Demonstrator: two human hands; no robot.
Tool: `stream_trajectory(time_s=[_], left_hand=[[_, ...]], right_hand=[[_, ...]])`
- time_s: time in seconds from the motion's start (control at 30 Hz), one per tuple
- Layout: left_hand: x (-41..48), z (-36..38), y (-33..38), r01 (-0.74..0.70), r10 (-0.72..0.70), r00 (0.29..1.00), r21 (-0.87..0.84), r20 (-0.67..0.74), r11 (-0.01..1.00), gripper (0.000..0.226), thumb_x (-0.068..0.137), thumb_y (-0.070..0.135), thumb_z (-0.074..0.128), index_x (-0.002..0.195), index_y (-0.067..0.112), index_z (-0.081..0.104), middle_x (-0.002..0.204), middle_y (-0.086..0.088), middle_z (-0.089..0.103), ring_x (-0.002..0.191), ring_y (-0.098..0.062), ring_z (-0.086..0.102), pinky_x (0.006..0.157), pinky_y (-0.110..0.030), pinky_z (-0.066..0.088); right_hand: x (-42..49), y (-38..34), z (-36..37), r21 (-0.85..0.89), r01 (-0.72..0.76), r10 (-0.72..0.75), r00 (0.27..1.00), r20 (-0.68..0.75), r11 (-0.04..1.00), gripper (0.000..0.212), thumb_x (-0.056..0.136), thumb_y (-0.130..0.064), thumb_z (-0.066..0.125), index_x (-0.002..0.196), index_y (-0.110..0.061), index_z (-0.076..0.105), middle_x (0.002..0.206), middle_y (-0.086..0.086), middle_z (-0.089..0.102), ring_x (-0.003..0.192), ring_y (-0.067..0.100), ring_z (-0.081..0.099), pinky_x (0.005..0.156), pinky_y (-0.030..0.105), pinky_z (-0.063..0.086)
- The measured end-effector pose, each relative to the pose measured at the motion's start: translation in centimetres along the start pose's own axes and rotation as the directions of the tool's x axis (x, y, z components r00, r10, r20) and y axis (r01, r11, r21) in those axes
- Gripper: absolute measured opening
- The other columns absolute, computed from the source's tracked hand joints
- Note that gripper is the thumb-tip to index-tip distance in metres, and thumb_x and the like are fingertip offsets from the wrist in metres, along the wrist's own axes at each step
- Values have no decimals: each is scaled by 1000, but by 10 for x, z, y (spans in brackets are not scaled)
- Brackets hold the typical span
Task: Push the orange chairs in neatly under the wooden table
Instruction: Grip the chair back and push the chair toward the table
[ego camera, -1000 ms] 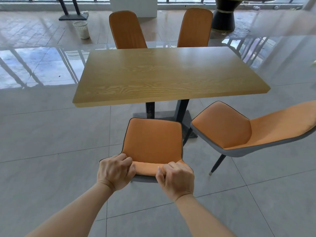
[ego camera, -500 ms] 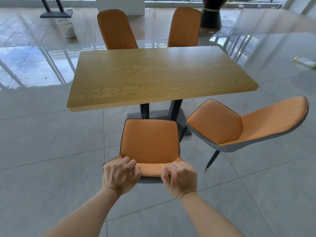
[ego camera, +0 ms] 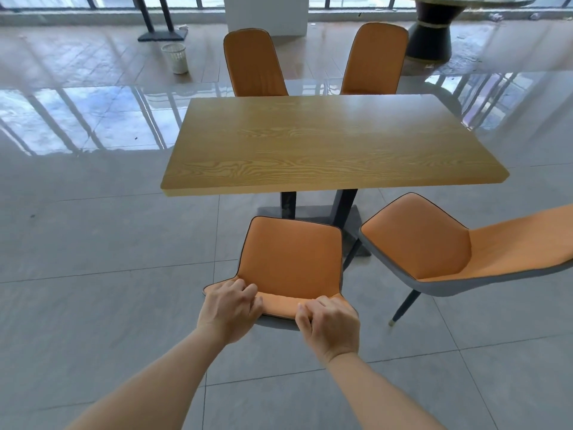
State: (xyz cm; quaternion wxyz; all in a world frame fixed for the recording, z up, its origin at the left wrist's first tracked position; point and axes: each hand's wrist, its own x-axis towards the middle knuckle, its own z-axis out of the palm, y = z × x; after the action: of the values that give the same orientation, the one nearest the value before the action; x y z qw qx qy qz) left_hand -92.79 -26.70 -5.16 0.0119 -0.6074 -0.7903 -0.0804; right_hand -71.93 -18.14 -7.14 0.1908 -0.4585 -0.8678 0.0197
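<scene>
Two hands grip the backrest top of an orange padded chair facing a rectangular wooden table.
Left hand and right hand are closed on its stiff rim; the chair, short of the table, likely slides easily over glossy tile.

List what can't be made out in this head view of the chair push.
- Legs of the held chair: hidden under its own seat and both hands, left hand and right hand.
- Side chair: backrest cut off by the right frame edge; only one leg shows.
- Two far chairs: seats and legs hidden behind the wooden table.
- White basket: too small to see its contents.
</scene>
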Motion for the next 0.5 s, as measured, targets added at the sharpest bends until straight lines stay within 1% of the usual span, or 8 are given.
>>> stream_trajectory(time_s=[0.07,0.17,0.2,0.27,0.3,0.33,0.43,0.5], left_hand=[[-4,-4,6,68,-68,996,-8,62,998,34,91,43,23,68,24,39,69,4,53,68,-23,54,66,-36,37],[-9,-16,14,127,-132,967,40,216,991,45,92,44,8,80,24,47,89,1,60,94,-26,56,92,-42,40],[-11,-20,16,108,-124,955,75,269,991,43,96,41,11,88,24,50,98,1,61,102,-27,54,98,-45,38],[-15,-29,17,80,-108,938,97,330,992,27,103,34,26,102,26,53,111,1,59,112,-27,51,102,-49,37],[-18,-34,17,94,-117,933,81,341,992,24,104,35,29,107,29,53,115,2,58,115,-25,50,103,-50,36],[-21,-40,15,124,-137,928,59,347,990,27,104,38,28,111,31,53,119,4,58,118,-24,50,106,-51,35],[-33,-57,1,229,-211,923,-17,321,973,41,102,50,24,125,34,55,127,7,58,124,-19,49,114,-51,29],[-38,-69,-13,263,-239,924,-41,297,964,43,102,51,26,131,33,54,127,6,58,124,-18,49,114,-49,30]], right_hand=[[0,0,-3,0,-23,23,997,70,1000,48,93,-45,38,54,-24,58,55,-6,56,53,17,45,51,25,37],[2,-5,-14,35,-69,60,977,206,997,45,89,-46,35,56,-24,55,57,-4,55,56,18,44,53,28,39],[3,-6,-19,41,-91,77,961,265,995,46,89,-48,31,59,-23,55,60,-4,56,60,19,46,56,30,41],[7,-5,-25,54,-148,117,918,379,987,48,88,-51,26,72,-24,62,74,-5,61,73,19,52,69,33,47],[11,-4,-28,82,-181,130,898,420,980,47,89,-53,28,82,-26,66,82,-6,64,80,19,55,75,34,48],[14,-4,-31,114,-210,138,881,452,971,45,89,-54,32,91,-28,69,90,-5,65,87,19,57,80,36,50],[19,-7,-43,145,-248,164,885,435,958,41,93,-56,41,107,-30,70,106,-5,68,96,18,60,83,38,54],[23,-15,-50,139,-236,166,907,388,962,38,96,-52,45,112,-28,69,111,-4,68,100,19,61,83,37,54]])
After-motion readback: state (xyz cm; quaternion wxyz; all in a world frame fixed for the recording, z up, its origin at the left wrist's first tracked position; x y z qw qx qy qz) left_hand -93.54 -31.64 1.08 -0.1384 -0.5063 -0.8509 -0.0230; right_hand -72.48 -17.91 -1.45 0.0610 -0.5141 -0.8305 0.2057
